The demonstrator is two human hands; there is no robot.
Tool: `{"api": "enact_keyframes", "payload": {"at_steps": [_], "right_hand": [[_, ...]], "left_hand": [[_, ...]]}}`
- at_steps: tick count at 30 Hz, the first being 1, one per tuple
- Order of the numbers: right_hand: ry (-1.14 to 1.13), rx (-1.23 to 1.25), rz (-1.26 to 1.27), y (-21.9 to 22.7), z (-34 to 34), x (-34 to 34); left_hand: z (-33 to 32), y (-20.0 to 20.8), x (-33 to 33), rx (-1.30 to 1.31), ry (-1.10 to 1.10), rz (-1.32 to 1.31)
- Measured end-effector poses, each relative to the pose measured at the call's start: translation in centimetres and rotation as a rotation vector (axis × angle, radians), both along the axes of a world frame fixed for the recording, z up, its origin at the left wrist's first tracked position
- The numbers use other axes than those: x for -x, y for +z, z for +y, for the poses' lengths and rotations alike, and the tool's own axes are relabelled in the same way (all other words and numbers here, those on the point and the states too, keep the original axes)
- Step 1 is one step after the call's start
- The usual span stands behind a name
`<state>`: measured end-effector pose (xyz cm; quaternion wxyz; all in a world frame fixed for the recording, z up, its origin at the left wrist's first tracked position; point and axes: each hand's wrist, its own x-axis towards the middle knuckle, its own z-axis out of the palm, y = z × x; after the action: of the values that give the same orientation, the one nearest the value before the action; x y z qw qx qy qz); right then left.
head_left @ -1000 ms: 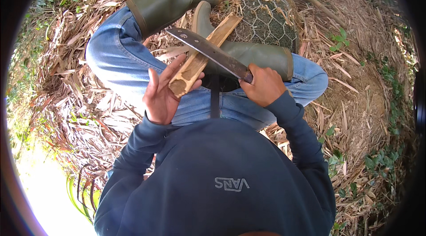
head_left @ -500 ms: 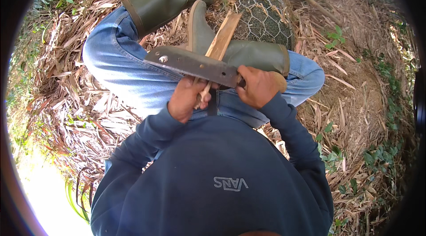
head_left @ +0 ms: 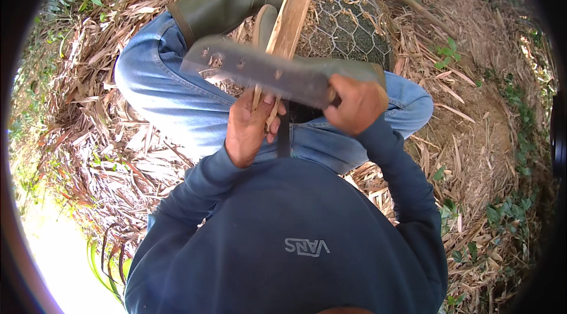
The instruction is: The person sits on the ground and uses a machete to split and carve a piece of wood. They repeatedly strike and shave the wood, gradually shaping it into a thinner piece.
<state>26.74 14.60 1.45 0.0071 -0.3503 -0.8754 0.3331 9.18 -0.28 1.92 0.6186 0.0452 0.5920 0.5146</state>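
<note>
Right now the left hand [head_left: 251, 128] is wrapped tight around the low end of a long wooden stick [head_left: 290, 21]. The stick is pale brown, rough and split, with thin strips hanging off by the fingers. It stands up and leans away from the person, and its top end lies over the wire mesh [head_left: 348, 24].

The right hand [head_left: 356, 103] is closed around the handle of a big knife [head_left: 257, 69]. The blade is wide, flat and grey metal, with dark spots and small holes near its far end. It lies across the stick, just above the left hand, and seems to touch the wood. The blade tip points to the person's left, out over the left knee.

The wire mesh is made of thin grey wire in six-sided holes, and it bulges over something dark and green. Two tall green rubber boots [head_left: 224, 7] sit beside the stick, one on each side of it. They look smooth and a bit shiny. The blue jeans [head_left: 159, 86] are soft and faded, and the knees bend out on both sides of the stick.

Below the stick, the dark blue sweater [head_left: 283, 237] has a small grey logo on its front, shaped like a short row of letters. Dry brown leaves and straw [head_left: 100, 154] cover the ground all around the stick, with some green plants [head_left: 502, 213] off to the right.
</note>
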Motion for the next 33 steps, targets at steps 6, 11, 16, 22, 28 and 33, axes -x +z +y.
{"api": "enact_keyframes", "payload": {"at_steps": [6,11,16,22,28,33], "right_hand": [[-0.059,-0.036,-0.028,-3.3,1.8,0.4],[0.031,-0.065,0.094,-2.0,0.8,0.7],[-0.043,-0.089,0.053,-2.4,2.1,1.2],[-0.008,-0.149,0.045,-2.7,2.5,0.4],[-0.027,-0.093,0.107,-1.6,2.6,0.1],[-0.214,-0.127,0.063,-3.4,4.2,0.4]], "left_hand": [[1.0,0.2,0.1,0.039,0.021,0.074],[0.4,1.3,0.2,0.034,-0.038,0.167],[0.5,0.8,0.1,0.023,-0.002,0.129],[-0.6,1.4,-0.2,0.015,-0.026,0.131],[-0.7,2.0,-0.6,0.019,-0.038,0.129],[-1.3,2.1,-0.6,0.028,-0.075,0.125]]}}
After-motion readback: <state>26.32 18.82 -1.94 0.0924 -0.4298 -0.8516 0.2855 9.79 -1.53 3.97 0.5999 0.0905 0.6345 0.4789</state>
